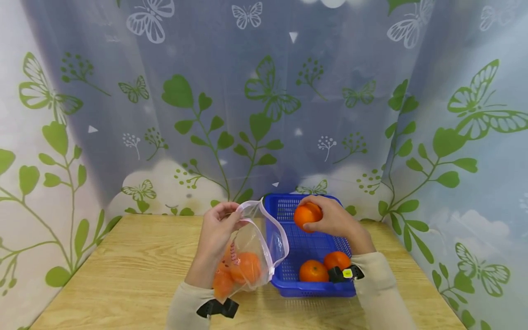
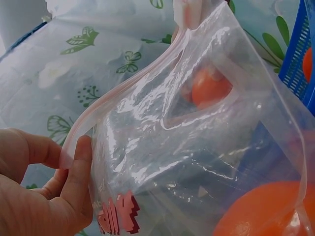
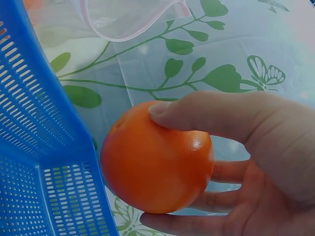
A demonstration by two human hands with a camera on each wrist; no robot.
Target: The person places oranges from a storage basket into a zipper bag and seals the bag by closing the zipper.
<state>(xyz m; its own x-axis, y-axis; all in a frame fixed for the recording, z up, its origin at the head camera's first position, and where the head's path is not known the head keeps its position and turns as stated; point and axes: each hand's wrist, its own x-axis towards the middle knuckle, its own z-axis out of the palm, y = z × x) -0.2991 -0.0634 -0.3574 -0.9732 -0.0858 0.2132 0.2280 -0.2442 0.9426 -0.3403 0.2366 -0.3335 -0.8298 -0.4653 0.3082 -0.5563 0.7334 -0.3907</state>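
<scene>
While the left hand [image 1: 217, 233], fingers bent, pinches a clear zip bag [image 1: 252, 242] by its rim, we see the right hand [image 1: 337, 221], apart from it, gripping an orange [image 1: 304, 217] between thumb and fingers. Bagged oranges [image 1: 247, 268] sit below the left hand; beneath the right lies a blue basket [image 1: 317, 289], holding two more oranges [image 1: 312, 272].
</scene>
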